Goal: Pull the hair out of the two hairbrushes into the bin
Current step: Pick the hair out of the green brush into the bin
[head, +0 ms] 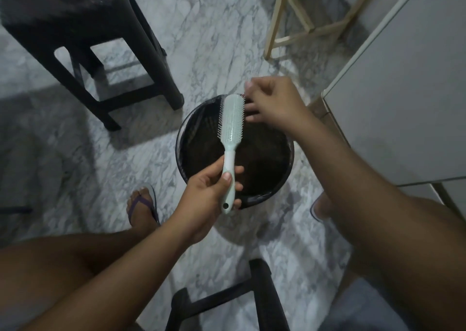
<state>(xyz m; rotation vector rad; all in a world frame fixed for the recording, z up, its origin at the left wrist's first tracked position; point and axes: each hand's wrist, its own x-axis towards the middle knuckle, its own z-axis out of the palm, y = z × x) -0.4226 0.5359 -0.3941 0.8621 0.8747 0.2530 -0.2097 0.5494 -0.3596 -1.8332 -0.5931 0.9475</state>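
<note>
A pale mint hairbrush [231,126] is held upright over the round black bin [185,139] on the marble floor. My left hand [210,194] grips its handle from below. My right hand [273,101] is at the right side of the brush head, fingers touching the bristles near the top; whether it pinches any hair I cannot tell. The bin's inside is dark, with brownish matter low in it. Only one hairbrush is in view.
A black stool [83,43] stands at the upper left, a wooden frame [302,23] at the back, a white cabinet [403,91] on the right. A black chair frame [254,303] is between my knees. My left foot in a purple flip-flop [142,209] is beside the bin.
</note>
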